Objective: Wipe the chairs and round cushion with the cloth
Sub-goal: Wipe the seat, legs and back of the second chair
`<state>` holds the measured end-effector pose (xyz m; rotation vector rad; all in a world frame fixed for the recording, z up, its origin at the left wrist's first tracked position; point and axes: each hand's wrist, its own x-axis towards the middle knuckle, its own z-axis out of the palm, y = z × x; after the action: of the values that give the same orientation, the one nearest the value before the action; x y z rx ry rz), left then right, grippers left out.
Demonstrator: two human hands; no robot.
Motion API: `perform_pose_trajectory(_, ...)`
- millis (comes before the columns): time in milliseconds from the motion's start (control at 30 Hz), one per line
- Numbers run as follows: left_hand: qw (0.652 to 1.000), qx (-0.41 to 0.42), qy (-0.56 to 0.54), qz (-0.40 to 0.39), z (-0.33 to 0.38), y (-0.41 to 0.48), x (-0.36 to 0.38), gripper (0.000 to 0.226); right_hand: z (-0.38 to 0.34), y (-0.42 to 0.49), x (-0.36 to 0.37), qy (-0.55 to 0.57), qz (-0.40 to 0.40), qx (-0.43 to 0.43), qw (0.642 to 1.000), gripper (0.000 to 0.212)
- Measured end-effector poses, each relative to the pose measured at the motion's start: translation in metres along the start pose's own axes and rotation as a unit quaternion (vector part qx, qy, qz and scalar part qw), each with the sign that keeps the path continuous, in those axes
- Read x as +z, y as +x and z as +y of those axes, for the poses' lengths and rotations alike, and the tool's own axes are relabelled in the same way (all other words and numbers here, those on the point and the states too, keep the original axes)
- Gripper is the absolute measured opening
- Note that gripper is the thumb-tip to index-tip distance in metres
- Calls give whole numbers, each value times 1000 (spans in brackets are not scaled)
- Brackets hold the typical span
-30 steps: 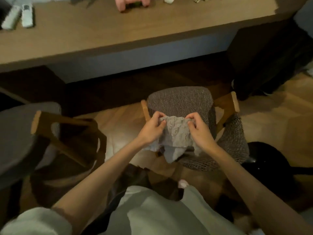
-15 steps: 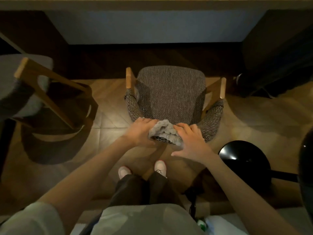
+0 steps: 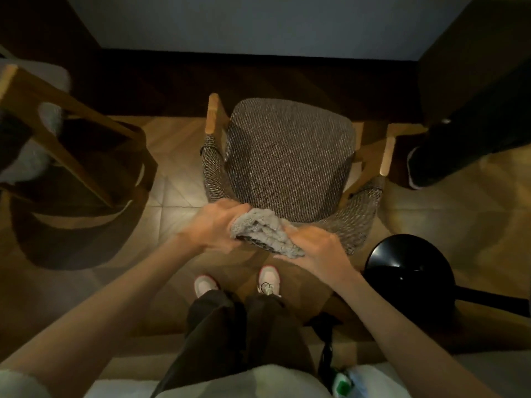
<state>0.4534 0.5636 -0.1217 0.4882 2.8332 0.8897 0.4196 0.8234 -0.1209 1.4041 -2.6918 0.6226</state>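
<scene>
Wood floor (image 3: 178, 179) throughout. White shoes (image 3: 205, 284) at 6 o'clock, dark trousers (image 3: 218, 334) below. Glossy black round base (image 3: 408, 271) at 4 o'clock. Dark shoe (image 3: 415, 168) at 3 o'clock.

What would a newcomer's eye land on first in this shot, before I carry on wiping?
First, the centre: the left hand and right hand both hold a fluffy grey cloth against the near rim of the tweed armchair. The chair's wide woven seat lies just beyond them, pale against the dim floor. A glossy black disc sits on the floor to the right.
</scene>
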Motion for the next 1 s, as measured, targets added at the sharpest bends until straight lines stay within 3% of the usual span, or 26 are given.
perform_pose_trajectory(167,1000,-16,17,17,-18,-42,-29,37,-40,25,22,-31,52,-62,996,51)
perform_pose_trajectory(333,997,-58,38,42,-29,-85,-52,41,-71,64,30,-19,28,-140,990,62)
perform_pose_trajectory(500,987,-136,53,68,-39,-132,-59,45,-90,102,43,-20,38,-243,969,50)
perform_pose_trajectory(633,977,-189,60,80,-41,-153,-60,52,-90,128,55,-22,23,-309,951,55)
perform_pose_trajectory(833,967,-224,74,100,-62,-168,-68,40,-101,158,78,7,9,-335,942,63)
perform_pose_trajectory(1000,975,-197,81,65,-91,-192,-89,45,-133,172,102,40,12,-306,951,48)
